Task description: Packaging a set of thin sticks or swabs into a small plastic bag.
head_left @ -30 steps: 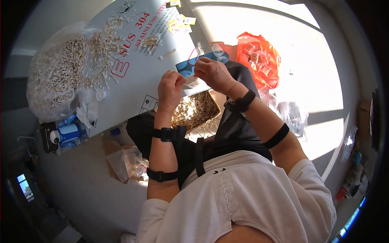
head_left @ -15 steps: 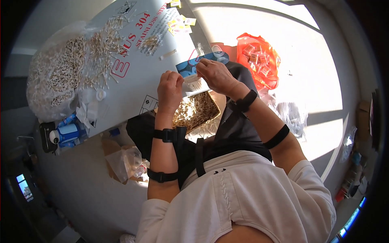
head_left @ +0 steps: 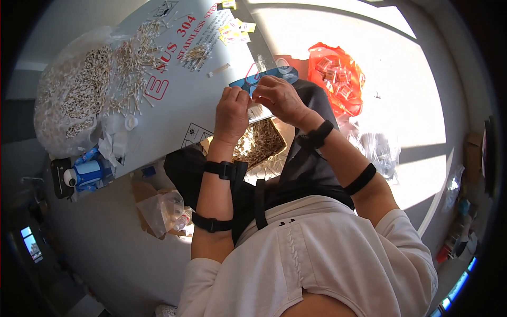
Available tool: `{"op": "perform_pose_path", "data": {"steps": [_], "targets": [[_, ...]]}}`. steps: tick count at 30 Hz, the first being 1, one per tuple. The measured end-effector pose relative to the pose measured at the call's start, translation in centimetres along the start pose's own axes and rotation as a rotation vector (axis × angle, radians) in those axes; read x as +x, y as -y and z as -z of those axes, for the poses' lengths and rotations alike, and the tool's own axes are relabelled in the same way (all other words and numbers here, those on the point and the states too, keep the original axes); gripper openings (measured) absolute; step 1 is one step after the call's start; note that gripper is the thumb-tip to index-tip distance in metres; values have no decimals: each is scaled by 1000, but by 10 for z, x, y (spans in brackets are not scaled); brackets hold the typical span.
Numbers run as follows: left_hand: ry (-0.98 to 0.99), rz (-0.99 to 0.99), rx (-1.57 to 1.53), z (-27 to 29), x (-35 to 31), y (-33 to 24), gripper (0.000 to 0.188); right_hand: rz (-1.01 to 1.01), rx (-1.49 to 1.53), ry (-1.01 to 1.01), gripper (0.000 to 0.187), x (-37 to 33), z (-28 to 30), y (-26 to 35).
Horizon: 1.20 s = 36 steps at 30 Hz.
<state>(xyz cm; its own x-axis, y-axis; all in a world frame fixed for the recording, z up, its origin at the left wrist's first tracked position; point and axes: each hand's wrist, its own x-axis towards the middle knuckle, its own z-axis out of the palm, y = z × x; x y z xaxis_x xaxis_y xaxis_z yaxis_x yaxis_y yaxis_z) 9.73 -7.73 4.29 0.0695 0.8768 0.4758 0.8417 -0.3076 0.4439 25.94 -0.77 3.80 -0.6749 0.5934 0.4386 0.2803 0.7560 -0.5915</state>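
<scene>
My left hand (head_left: 231,113) and my right hand (head_left: 281,100) meet close together over the table's near edge, fingers bent and pinched. Between and just below them shows a small pale packet (head_left: 256,112), which looks like clear film around cotton swabs; the fingers cover most of it. Right under the hands sits an open box (head_left: 270,141) full of loose cotton swabs. On the table beyond lie a small bunch of cotton swabs (head_left: 197,55) and a narrow clear packet (head_left: 219,70).
A big clear bag of cotton swabs (head_left: 79,95) stands at the table's left, beside a loose swab pile (head_left: 134,63). Yellow-and-white slips (head_left: 235,33) lie at the far edge. Blue-and-white bottle (head_left: 87,174) at left; red bag (head_left: 355,84) of small packs at right.
My left hand has moved right and slightly up, closing the gap to my right hand. The packet between them is now more hidden. My right hand has barely moved.
</scene>
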Motion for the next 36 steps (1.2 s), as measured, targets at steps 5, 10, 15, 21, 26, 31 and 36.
{"op": "perform_pose_path", "data": {"steps": [5, 10, 15, 21, 26, 31, 36], "targets": [[-4, 61, -133, 1, -3, 3, 12, 8, -92, 33, 10, 2, -5, 3], [182, 168, -224, 10, -1, 10, 13, -11, -152, 112, 9, 3, -5, 7], [393, 265, -197, 13, 7, 10, 15, -32, -167, 276, 11, 10, 4, 5], [255, 235, -347, 18, -5, 11, 9, -23, -62, 155, 12, -7, -1, 0], [114, 62, -194, 18, -13, 11, 9, -20, -72, 124, 13, -9, -1, 3], [104, -12, -46, 12, -13, 10, 10, 20, -136, 108, 13, -8, -3, 3], [95, 15, -11, 13, -12, 8, 11, 109, -78, 33, 16, -1, -1, 5]]}}
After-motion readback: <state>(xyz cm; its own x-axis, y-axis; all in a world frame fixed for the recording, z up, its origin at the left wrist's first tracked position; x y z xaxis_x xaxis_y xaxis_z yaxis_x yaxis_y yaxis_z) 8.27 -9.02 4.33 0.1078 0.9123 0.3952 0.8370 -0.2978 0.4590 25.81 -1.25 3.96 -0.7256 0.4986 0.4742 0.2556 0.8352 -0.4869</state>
